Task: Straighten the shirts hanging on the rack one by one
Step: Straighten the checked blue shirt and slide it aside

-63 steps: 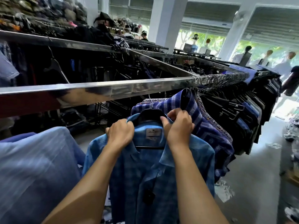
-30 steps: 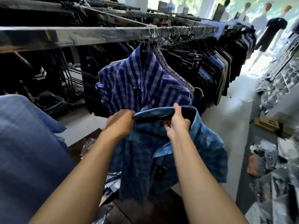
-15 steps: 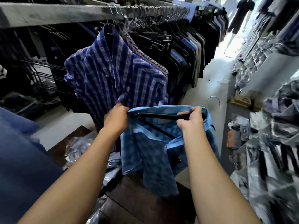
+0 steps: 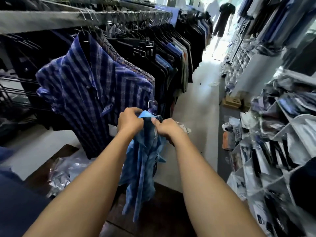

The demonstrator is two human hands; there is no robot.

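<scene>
Hands have closed in: left hand [image 4: 130,121] and right hand [image 4: 168,128] grip the light-blue shirt [image 4: 142,165] bunched.

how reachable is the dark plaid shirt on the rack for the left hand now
Probably yes, once freed: the left hand grips the light blue shirt, as does the right hand, but the dark plaid shirt hangs just beside it with nothing between.
</scene>
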